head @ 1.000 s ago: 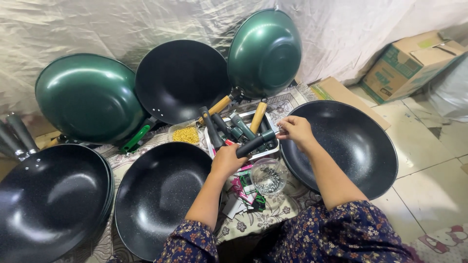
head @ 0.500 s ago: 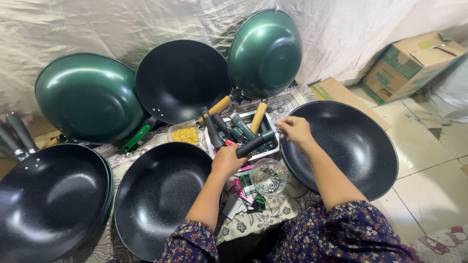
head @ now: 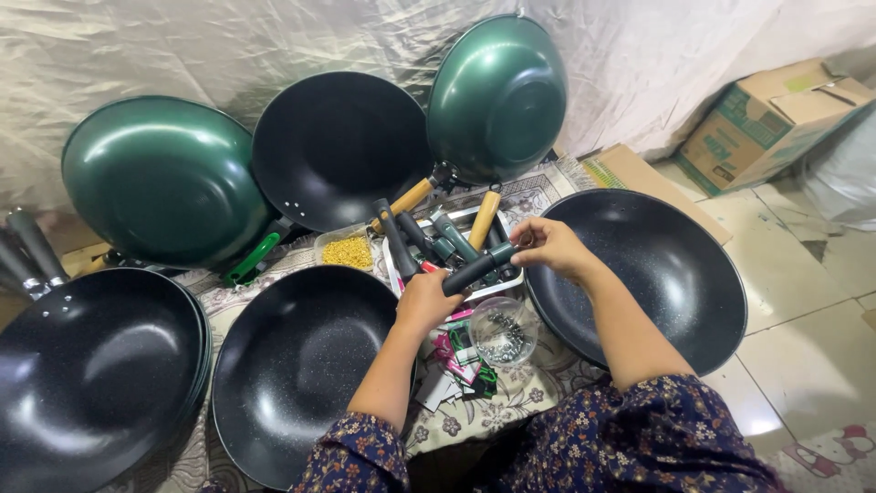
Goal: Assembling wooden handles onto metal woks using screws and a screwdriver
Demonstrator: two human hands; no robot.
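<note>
My left hand (head: 425, 301) grips a dark pan handle (head: 478, 268) by its lower end and holds it slanted over a white tray (head: 394, 270) of loose handles. My right hand (head: 550, 246) pinches the handle's upper metal end with its fingertips. A handleless black wok (head: 297, 370) lies in front of my left arm. Another black wok (head: 666, 274) lies under my right forearm. A small clear bowl of screws (head: 503, 332) stands between my arms.
Green woks (head: 160, 178) (head: 497, 96) and a black wok (head: 338, 146) lean on the draped sheet behind. Stacked black woks (head: 87, 374) sit at left. A clear tub of yellow bits (head: 347, 250), small packets (head: 456, 365) and a cardboard box (head: 776, 119) lie around.
My right hand's fingers have shifted slightly on the handle's upper end. The left hand and the handle stay where they were.
</note>
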